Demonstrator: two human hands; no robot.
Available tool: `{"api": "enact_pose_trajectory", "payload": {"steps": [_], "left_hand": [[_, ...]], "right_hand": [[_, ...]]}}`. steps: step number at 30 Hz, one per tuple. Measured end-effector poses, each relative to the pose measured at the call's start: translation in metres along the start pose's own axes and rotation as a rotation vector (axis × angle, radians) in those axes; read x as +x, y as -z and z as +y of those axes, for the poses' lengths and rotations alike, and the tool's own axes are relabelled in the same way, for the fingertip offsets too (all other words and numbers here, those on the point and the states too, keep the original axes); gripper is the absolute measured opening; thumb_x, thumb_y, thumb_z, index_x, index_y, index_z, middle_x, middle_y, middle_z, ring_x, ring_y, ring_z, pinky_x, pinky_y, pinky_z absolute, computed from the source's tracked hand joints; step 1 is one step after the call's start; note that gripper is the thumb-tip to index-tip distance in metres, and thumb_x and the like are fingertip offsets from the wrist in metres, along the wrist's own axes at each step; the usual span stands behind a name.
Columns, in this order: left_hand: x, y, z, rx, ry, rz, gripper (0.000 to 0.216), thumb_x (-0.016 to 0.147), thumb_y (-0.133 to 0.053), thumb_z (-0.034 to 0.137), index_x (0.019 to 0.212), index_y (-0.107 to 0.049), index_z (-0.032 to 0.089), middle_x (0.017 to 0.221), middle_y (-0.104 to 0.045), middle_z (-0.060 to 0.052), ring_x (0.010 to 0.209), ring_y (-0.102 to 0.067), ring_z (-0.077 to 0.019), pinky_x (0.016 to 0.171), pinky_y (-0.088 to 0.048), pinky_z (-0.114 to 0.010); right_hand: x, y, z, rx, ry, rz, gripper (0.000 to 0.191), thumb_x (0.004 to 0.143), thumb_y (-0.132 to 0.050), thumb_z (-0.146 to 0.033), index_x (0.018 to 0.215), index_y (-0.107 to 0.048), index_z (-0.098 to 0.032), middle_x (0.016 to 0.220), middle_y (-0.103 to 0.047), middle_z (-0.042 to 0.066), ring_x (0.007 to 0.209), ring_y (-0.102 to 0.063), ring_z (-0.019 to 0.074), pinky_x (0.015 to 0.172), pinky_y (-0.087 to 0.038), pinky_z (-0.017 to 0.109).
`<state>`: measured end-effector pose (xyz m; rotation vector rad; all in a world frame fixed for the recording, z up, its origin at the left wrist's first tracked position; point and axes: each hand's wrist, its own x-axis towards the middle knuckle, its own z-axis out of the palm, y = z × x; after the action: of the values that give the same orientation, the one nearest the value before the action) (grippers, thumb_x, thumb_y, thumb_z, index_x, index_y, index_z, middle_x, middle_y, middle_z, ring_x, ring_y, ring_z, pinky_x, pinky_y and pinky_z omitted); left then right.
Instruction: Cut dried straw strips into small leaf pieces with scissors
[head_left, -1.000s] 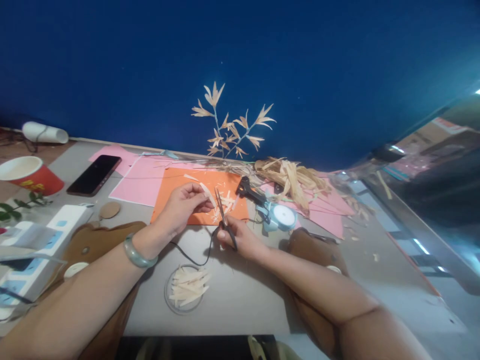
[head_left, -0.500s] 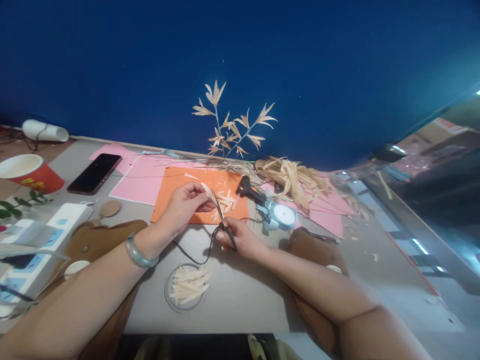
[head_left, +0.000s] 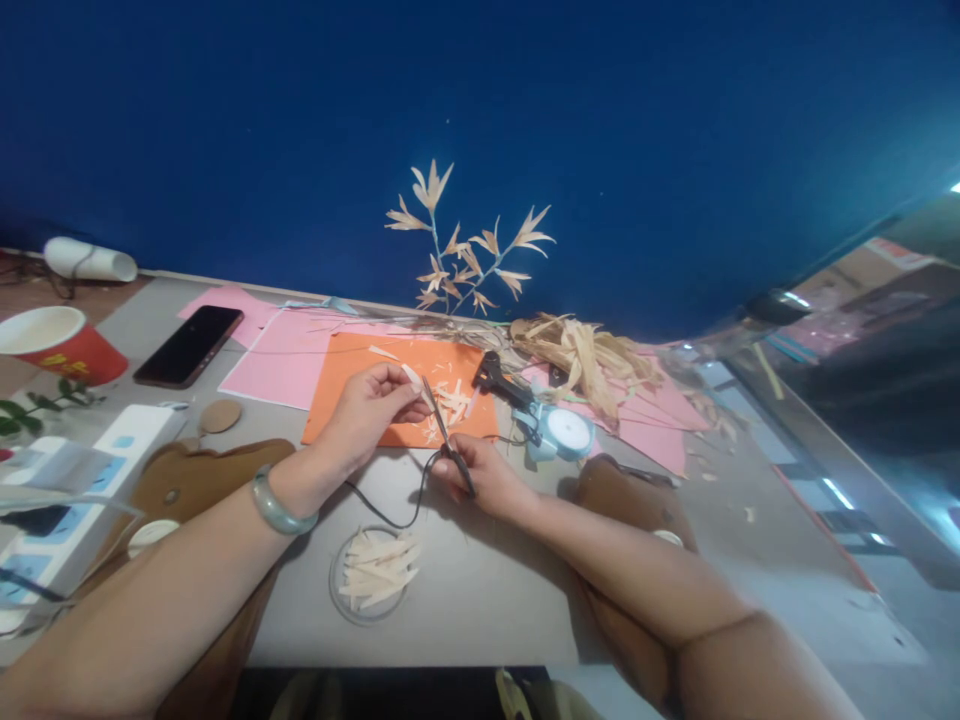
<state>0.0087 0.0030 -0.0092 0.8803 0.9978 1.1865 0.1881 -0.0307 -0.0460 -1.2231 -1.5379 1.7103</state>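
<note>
My left hand pinches a small pale strip of dried leaf above the orange sheet. My right hand grips small dark scissors, whose blades point up at the strip and meet its edge. Pale cut scraps lie on the orange sheet just behind the blades. A round clear dish with several cut leaf pieces sits on the grey table near my forearms. A green bangle rings my left wrist.
A black glue gun and its cord, a ribbon spool, a heap of dried husks, pink sheets, a phone, a red paper cup, a white power strip and a leafy craft twig against the blue wall.
The scissor blades have closed in slightly on the strip and shifted a little left; my hands otherwise stay in place.
</note>
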Motion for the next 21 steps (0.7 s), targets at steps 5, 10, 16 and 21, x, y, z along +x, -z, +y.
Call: {"api": "enact_pose_trajectory", "payload": {"steps": [5, 10, 16, 21], "left_hand": [[-0.001, 0.000, 0.002, 0.022, -0.007, 0.001, 0.021, 0.067, -0.071, 0.025, 0.071, -0.054, 0.015, 0.063, -0.068, 0.001, 0.061, -0.066, -0.0111, 0.065, -0.054, -0.023], [-0.002, -0.002, 0.006, 0.067, 0.022, -0.025, 0.020, 0.066, -0.068, 0.022, 0.068, -0.049, 0.016, 0.064, -0.068, 0.000, 0.063, -0.064, -0.0105, 0.066, -0.052, -0.023], [-0.004, -0.001, 0.004, 0.116, 0.057, -0.055, 0.021, 0.065, -0.070, 0.024, 0.077, -0.056, 0.015, 0.065, -0.065, 0.002, 0.065, -0.064, -0.0111, 0.069, -0.050, -0.024], [-0.004, 0.002, 0.008, 0.181, 0.060, -0.078, 0.019, 0.064, -0.071, 0.025, 0.073, -0.059, 0.014, 0.064, -0.061, 0.003, 0.060, -0.059, -0.0093, 0.065, -0.049, -0.023]], "right_hand": [[0.000, 0.000, -0.001, 0.001, 0.005, 0.046, 0.047, 0.069, -0.069, -0.058, 0.066, -0.042, -0.020, 0.041, -0.050, -0.008, 0.039, -0.039, 0.0063, 0.043, -0.027, 0.021], [0.002, 0.002, -0.003, -0.001, 0.072, 0.152, 0.046, 0.071, -0.066, -0.060, 0.067, -0.042, -0.020, 0.045, -0.053, -0.006, 0.042, -0.043, 0.0077, 0.046, -0.031, 0.022], [-0.001, 0.003, -0.011, -0.021, 0.089, 0.183, 0.044, 0.075, -0.063, -0.059, 0.070, -0.043, -0.020, 0.050, -0.056, -0.004, 0.045, -0.045, 0.0083, 0.048, -0.034, 0.023], [-0.002, 0.003, -0.012, 0.079, 0.098, 0.192, 0.043, 0.067, -0.074, -0.051, 0.075, -0.044, -0.020, 0.059, -0.059, -0.003, 0.048, -0.050, 0.0094, 0.048, -0.040, 0.023]]}}
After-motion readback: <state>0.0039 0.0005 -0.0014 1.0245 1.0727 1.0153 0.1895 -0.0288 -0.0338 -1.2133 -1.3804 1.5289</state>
